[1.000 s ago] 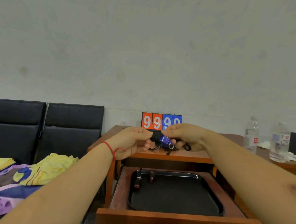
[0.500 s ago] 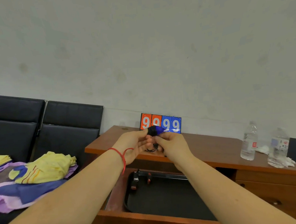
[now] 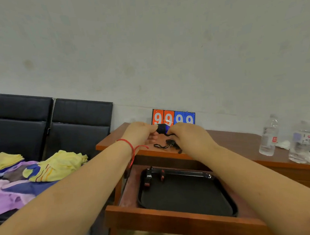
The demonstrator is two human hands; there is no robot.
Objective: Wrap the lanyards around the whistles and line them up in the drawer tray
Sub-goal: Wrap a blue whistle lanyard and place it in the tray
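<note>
Nearest, black rectangular plastic tray [image 3: 185, 197] in open wooden drawer [image 3: 176, 221], two wrapped whistles [image 3: 154, 176] at far-left corner. Beyond, above tabletop [image 3: 234, 141], blue lanyard-wound whistle [image 3: 162, 129] lying left-right, pinched by left hand [image 3: 140, 135] and right hand [image 3: 186, 136].

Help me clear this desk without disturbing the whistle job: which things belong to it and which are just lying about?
Part of the job:
blue whistle held by both hands
loose black lanyard on the desk
black tray in the open drawer
two whistles at the tray's back corner

Lying about:
scoreboard
two water bottles
clothes
</note>
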